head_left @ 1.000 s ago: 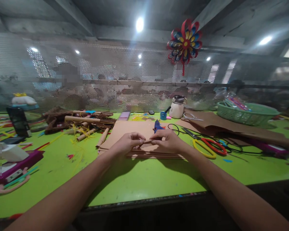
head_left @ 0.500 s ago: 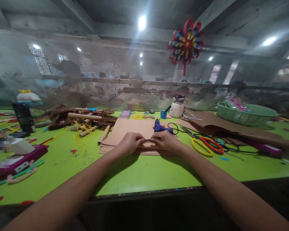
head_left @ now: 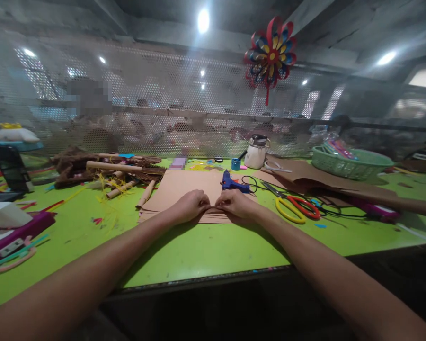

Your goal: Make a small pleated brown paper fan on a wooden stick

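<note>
A stack of brown kraft paper sheets (head_left: 184,182) lies flat on the green table in front of me. My left hand (head_left: 191,206) has its fingers curled and pinched at the near edge of the top sheet. Close beside it, my right hand (head_left: 236,203) is closed on the same edge, with a small gap between the two hands. A narrow strip of the edge looks curled up there; the fingertips hide most of it. Just behind my right hand a blue glue gun (head_left: 232,183) rests on the paper. Scissors with yellow and red handles (head_left: 309,217) lie to the right.
Rolled paper tubes (head_left: 113,166) and yellow shreds are heaped at the left. Beyond them are a phone (head_left: 10,168) and a purple power strip (head_left: 21,234). A white jug (head_left: 254,156) stands at the back. On the right are a brown sheet (head_left: 326,182) and a green basket (head_left: 351,166).
My view has turned slightly right, so things sit further left. Both hands remain at the paper's near edge, their fingers curled in more and slightly closer together.
</note>
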Action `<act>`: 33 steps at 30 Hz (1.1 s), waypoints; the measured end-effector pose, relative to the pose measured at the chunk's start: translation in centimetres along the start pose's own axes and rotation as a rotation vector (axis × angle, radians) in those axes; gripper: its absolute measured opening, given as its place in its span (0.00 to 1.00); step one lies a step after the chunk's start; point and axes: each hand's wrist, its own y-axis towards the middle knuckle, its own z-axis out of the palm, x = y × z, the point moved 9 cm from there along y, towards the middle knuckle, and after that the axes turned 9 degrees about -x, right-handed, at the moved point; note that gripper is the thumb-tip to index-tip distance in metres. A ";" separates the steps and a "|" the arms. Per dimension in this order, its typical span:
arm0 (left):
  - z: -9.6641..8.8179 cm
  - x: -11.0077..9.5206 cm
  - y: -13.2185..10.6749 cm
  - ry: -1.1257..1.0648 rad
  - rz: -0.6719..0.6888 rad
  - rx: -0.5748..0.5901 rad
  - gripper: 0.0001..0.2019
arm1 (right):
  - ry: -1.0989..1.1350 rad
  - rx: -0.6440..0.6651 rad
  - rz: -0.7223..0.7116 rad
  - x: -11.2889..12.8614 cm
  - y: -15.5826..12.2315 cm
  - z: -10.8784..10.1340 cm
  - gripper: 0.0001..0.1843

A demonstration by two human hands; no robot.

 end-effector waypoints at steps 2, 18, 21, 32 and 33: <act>0.1 -0.4 -0.2 0.018 0.055 -0.034 0.11 | -0.013 0.008 -0.022 0.6 0.2 0.2 0.08; 1.2 -0.4 -0.2 0.006 0.079 0.001 0.07 | -0.100 0.048 -0.083 2.4 0.1 0.4 0.07; 1.0 -0.5 -0.1 0.016 0.060 0.005 0.07 | -0.148 0.085 -0.111 3.2 0.0 0.1 0.08; 0.2 -1.6 -0.4 0.065 0.149 0.015 0.07 | -0.297 0.134 -0.112 2.8 -0.8 -0.4 0.06; 0.1 -1.7 -0.5 0.082 0.157 0.013 0.07 | -0.315 0.138 -0.100 2.7 -0.9 -0.6 0.06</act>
